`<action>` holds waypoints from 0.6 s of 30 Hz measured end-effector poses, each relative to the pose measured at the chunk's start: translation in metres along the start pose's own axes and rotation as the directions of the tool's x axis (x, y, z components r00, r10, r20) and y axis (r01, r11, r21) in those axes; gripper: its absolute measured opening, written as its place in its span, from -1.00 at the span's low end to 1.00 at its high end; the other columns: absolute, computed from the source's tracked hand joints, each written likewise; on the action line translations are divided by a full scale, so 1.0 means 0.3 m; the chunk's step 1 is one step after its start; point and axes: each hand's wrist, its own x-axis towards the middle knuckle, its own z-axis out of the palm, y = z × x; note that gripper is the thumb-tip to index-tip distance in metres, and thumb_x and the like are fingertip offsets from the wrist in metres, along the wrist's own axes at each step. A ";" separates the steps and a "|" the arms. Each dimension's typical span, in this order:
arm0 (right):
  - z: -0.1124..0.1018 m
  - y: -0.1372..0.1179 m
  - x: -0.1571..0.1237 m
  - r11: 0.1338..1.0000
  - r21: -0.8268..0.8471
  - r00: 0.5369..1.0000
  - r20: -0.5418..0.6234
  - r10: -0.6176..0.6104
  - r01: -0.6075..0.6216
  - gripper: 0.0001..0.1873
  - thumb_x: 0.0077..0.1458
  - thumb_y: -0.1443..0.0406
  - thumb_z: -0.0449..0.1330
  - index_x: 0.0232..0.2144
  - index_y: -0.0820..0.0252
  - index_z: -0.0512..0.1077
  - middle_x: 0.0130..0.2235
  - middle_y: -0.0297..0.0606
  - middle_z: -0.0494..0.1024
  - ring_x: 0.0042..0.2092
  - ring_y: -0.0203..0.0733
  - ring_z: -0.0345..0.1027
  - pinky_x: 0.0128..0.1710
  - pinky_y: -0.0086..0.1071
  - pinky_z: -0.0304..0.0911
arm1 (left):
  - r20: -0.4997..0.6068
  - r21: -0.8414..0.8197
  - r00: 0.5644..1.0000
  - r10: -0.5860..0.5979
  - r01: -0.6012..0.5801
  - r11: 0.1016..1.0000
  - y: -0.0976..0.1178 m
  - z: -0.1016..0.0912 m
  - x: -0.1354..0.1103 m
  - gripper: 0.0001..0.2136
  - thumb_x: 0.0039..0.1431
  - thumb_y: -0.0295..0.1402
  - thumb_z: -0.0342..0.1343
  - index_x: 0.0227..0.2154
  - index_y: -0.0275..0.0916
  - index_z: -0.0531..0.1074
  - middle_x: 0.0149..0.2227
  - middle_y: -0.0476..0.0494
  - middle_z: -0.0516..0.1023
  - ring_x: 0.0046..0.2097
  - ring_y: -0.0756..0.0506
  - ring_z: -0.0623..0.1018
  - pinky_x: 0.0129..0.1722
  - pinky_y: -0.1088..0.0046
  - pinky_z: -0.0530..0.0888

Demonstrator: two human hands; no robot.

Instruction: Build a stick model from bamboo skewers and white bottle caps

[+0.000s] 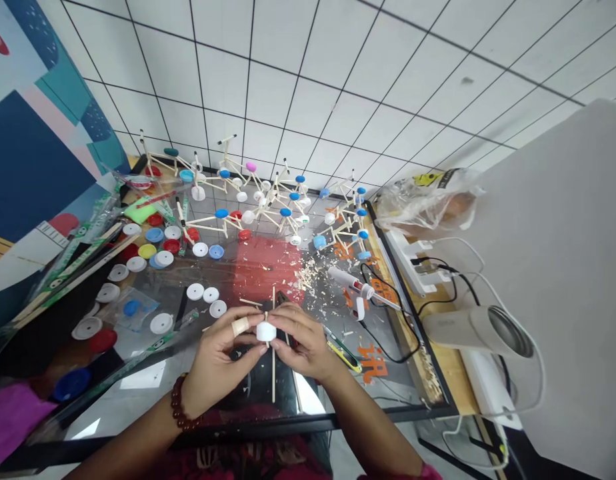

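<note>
My left hand point(223, 353) and my right hand point(305, 343) meet near the front of the table. Between their fingertips is a white bottle cap point(266, 331), seen from its side. A short piece of wooden stick pokes out above and below the cap; my fingers hide part of it. Both hands are closed in a pinch around these pieces. A long thin wooden stick point(273, 380) lies on the dark tabletop beneath them, and another short stick point(250, 302) rests just beyond my left fingers.
Loose bottle caps point(162, 323) lie at left. Small stick-and-cap models point(285, 212) stand along the back. Wood shavings point(313, 275) surround the red patch point(261, 267). A glue gun point(355, 283) with its cable and a yellow-green cutter point(344, 353) lie at right, near a power strip point(413, 263).
</note>
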 end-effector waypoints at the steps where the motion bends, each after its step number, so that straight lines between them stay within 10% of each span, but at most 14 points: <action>1: 0.002 0.003 -0.003 1.000 -0.003 1.000 -0.003 -0.018 0.018 -0.54 0.18 0.35 0.16 0.14 0.11 0.32 -0.07 -0.09 0.55 -0.06 -0.12 0.45 -0.02 -0.12 0.37 | 0.009 0.040 0.999 0.036 -0.037 0.999 -0.001 -0.002 0.001 -0.64 0.06 -0.53 0.24 -0.07 -0.09 0.53 0.01 -0.13 0.44 -0.12 -0.08 0.60 -0.15 0.41 0.63; 12: 0.001 0.008 -0.010 0.999 0.001 0.999 0.000 -0.048 0.048 -0.53 0.20 0.38 0.16 0.16 0.09 0.31 -0.12 -0.14 0.50 -0.08 -0.15 0.42 -0.06 -0.18 0.39 | 0.055 0.285 0.977 0.207 -0.214 0.934 -0.014 -0.021 0.000 -0.58 0.02 -0.59 0.24 -0.05 -0.09 0.51 -0.06 -0.13 0.49 -0.12 -0.06 0.58 -0.19 0.48 0.61; 18: -0.020 -0.006 -0.004 1.000 0.002 1.000 0.005 0.009 -0.009 -0.36 0.12 0.19 0.26 0.21 0.20 0.23 -0.02 -0.02 0.43 -0.01 -0.08 0.37 -0.06 -0.17 0.39 | 0.007 -0.100 0.991 -0.131 0.131 0.986 -0.033 -0.022 0.007 -0.68 0.07 -0.49 0.25 -0.08 -0.17 0.49 -0.21 -0.14 0.61 -0.19 -0.06 0.62 -0.19 0.47 0.59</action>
